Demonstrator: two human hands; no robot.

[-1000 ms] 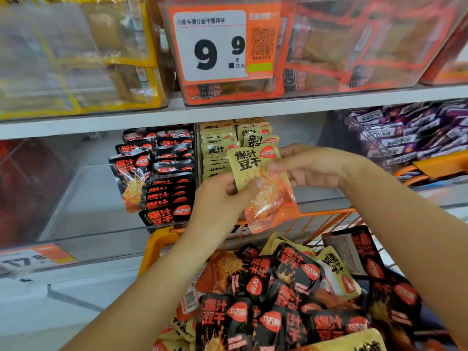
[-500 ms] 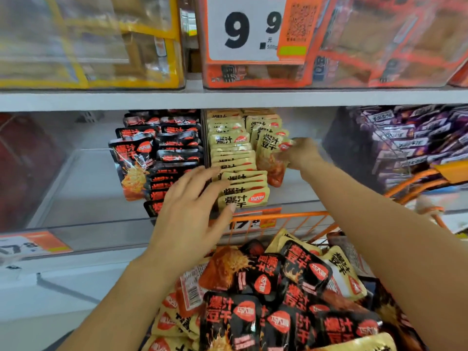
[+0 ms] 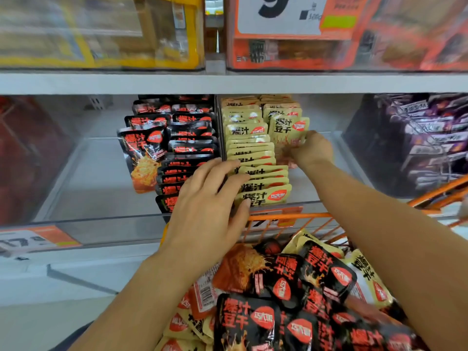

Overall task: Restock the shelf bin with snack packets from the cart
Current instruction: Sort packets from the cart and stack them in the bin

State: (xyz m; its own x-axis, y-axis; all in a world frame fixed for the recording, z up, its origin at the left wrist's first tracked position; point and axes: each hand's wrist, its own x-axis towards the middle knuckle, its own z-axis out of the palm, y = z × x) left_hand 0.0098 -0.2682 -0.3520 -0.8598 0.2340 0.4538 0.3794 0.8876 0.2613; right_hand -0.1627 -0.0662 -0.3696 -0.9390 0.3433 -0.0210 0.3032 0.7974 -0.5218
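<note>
Shelf bin [image 3: 314, 145]: right hand [image 3: 312, 149] seemingly grips yellow packet [image 3: 288, 130]; left hand [image 3: 210, 206] spread, empty.

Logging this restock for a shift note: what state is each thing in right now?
Yellow packet: upright, held at the right row's front.
Right hand: grips that packet.
Left hand: open, fingers on the yellow row.
Black rows: part filled.
Cart: heaped with packets.
</note>
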